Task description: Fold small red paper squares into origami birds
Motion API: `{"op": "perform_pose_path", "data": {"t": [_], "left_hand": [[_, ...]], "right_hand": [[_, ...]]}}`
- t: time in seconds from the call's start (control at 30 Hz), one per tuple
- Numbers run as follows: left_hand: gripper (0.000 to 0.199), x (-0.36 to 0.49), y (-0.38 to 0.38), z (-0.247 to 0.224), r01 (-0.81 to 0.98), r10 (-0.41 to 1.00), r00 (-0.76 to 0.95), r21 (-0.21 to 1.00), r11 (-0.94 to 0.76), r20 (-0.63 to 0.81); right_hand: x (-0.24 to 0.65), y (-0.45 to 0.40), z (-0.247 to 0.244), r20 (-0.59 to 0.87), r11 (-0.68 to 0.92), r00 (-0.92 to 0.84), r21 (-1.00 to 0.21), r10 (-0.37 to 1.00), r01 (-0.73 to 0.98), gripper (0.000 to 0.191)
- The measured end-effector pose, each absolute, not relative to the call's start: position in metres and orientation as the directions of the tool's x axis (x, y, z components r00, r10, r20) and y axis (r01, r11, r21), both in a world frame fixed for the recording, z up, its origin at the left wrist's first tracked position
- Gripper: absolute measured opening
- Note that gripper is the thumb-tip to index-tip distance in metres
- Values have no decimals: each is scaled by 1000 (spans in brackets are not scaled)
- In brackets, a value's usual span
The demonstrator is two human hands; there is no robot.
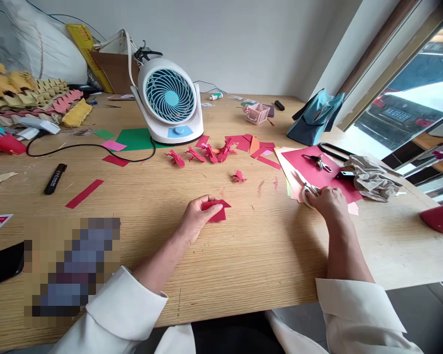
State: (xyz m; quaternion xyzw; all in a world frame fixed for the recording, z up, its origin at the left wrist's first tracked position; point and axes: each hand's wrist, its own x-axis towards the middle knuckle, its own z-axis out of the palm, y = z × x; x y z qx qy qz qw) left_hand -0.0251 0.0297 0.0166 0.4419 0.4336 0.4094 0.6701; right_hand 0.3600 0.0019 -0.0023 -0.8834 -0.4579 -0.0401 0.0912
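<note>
My left hand (198,215) is closed on a small piece of folded red paper (217,214), pinched between thumb and fingers just above the table. Over to the right, my right hand (331,200) grips the handles of a pair of scissors (305,183), whose blades point away to the upper left. The scissors rest over a stack of coloured paper with a large red sheet (299,156) on top. Beyond my left hand, several folded red paper figures (208,152) stand in a row, and a single red figure (238,177) sits nearer.
A white fan (172,98) stands at the back. A black marker (55,179) and a red paper strip (84,193) lie left. At the right are a blue bag (315,118), keys (319,161) and crumpled cloth (371,178). A pink basket (257,114) sits behind.
</note>
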Motion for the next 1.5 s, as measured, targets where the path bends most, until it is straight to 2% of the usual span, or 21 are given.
{"op": "perform_pose_path", "data": {"t": [0.1, 0.17, 0.2, 0.27, 0.3, 0.37, 0.5, 0.73, 1.0, 1.5], "left_hand": [[36, -26, 31, 20, -194, 938, 272, 942, 274, -216], [36, -27, 32, 22, -218, 945, 257, 940, 261, -203], [35, -28, 33, 23, -226, 948, 251, 940, 254, -196], [34, -29, 34, 24, -237, 952, 243, 940, 244, -186], [34, -30, 35, 25, -242, 954, 238, 940, 241, -183], [31, -32, 36, 27, -248, 957, 232, 940, 233, -176], [23, -36, 37, 31, -222, 956, 257, 954, 201, -141], [15, -38, 36, 39, -245, 959, 238, 946, 212, -154], [18, -37, 34, 43, -316, 951, 224, 907, 277, -212], [20, -35, 34, 44, -319, 949, 167, 896, 310, -269]], "right_hand": [[341, 5, 11, 77, -640, 654, -147, 753, 754, 47], [317, 8, 21, 101, -547, 587, -264, 803, 794, 41], [302, 8, 26, 97, -473, 542, -377, 835, 796, 37], [269, 6, 34, 0, -251, 334, -661, 942, 707, 38], [251, 3, 38, -53, -158, 189, -783, 981, 602, 41], [221, -4, 43, -146, -94, -87, -895, 986, 436, 45], [186, -18, 44, -262, -135, -324, -921, 909, 365, 47], [178, -25, 44, -301, -96, -490, -912, 818, 400, 55], [173, -30, 47, -313, -140, -502, -925, 806, 353, 58], [174, -31, 43, -319, -168, -467, -927, 825, 335, 49]]}}
